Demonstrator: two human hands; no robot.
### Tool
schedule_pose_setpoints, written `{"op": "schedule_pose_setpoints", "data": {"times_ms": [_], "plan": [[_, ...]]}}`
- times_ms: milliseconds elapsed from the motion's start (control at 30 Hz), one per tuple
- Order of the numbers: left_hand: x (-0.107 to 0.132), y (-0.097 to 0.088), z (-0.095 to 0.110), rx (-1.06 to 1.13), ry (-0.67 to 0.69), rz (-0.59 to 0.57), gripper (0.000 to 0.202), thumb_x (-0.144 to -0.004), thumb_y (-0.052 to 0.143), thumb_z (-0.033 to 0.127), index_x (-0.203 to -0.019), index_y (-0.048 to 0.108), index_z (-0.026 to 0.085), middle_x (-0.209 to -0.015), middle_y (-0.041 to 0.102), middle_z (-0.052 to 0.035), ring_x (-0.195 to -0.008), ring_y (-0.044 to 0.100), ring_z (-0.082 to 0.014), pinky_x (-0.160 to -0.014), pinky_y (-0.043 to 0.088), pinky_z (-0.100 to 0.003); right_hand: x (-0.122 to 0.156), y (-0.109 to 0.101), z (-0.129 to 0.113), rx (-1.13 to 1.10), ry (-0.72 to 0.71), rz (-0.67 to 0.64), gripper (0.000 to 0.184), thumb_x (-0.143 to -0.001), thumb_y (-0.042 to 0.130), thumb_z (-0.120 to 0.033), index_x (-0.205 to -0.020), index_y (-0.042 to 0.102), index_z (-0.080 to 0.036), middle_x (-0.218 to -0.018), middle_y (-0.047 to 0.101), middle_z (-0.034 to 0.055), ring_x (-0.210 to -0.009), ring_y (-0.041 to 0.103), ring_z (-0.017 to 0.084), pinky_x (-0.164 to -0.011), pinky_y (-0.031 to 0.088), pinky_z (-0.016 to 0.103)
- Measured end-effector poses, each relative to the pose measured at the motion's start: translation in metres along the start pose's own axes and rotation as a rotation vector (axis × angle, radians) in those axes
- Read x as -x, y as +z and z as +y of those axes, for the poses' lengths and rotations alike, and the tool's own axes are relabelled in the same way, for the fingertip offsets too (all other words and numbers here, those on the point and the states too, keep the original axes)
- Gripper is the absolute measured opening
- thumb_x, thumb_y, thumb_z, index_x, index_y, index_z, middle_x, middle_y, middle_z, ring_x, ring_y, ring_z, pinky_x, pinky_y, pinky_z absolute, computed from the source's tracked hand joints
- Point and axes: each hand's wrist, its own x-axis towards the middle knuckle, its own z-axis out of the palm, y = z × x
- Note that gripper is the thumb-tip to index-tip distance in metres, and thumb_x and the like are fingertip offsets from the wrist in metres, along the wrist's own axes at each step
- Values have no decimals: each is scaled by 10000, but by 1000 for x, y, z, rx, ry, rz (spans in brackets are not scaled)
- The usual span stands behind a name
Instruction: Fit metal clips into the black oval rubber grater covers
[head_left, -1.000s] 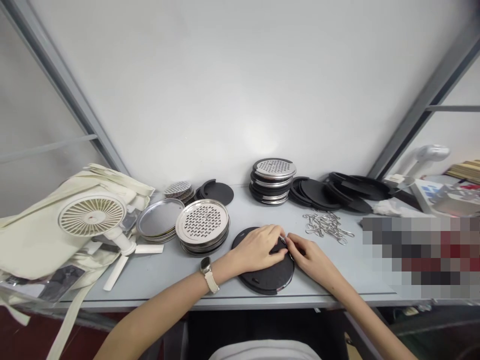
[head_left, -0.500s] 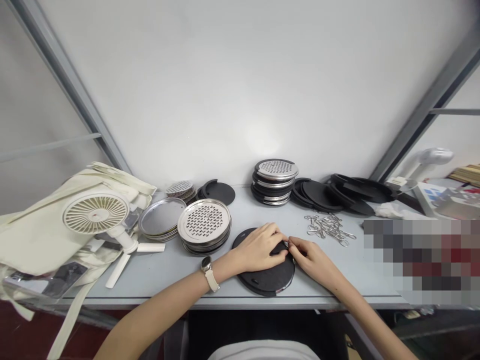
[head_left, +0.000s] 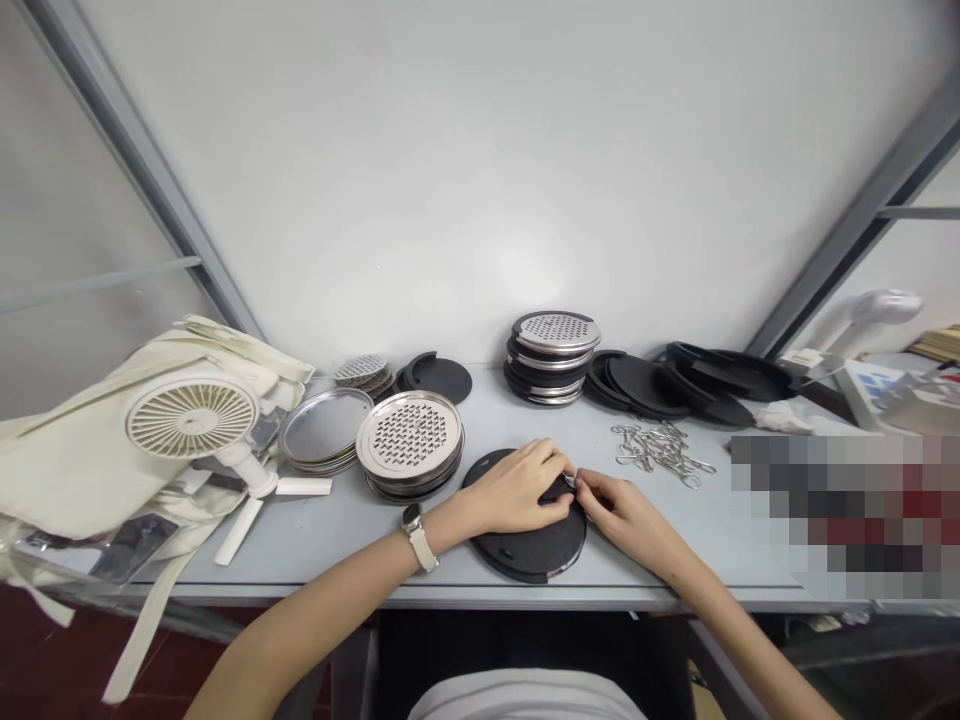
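A black round plate (head_left: 534,555) lies on the table in front of me, with a thin shiny strip on its lower right rim. Draped over its upper part, my left hand (head_left: 521,490) holds it with curled fingers. At the plate's right edge my right hand (head_left: 619,515) is closed in a pinch on a small metal wire clip (head_left: 570,481), close to the left fingertips. Fingers hide where the clip meets the plate. A loose heap of similar wire clips (head_left: 660,450) lies to the right, beyond my right hand.
Left of the plate stand stacked metal grater discs (head_left: 409,437) and plain metal discs (head_left: 324,425). Behind is a stack of black-rimmed graters (head_left: 555,345), with black round holders (head_left: 649,385) beside it. A white fan (head_left: 193,418) and a cream bag (head_left: 82,440) occupy the left end.
The wire clip now shows between the fingertips at the plate's right edge. Both hands have stayed nearly in place; the view has shifted slightly.
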Motion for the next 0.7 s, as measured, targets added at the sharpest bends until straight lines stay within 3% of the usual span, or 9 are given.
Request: {"op": "schedule_pose_setpoints", "data": {"times_ms": [300, 700], "plan": [[0, 1, -1, -2, 29, 7, 134, -872, 533, 222, -989, 496, 169, -992, 499, -69, -919, 531, -194, -824, 464, -299, 0, 0, -3, 6, -11, -3, 304, -942, 353, -329, -682, 451, -207, -591, 511, -24, -556, 470, 148, -540, 338, 251], [-1, 2, -2, -10, 40, 10, 159, -867, 537, 214, -1016, 509, 169, -1006, 531, -70, -959, 532, -207, -895, 436, -330, 1, -1, -4, 58, -15, 19, 307, -939, 353, -322, -657, 410, -213, -569, 502, -26, -533, 459, 141, -523, 325, 244]]}}
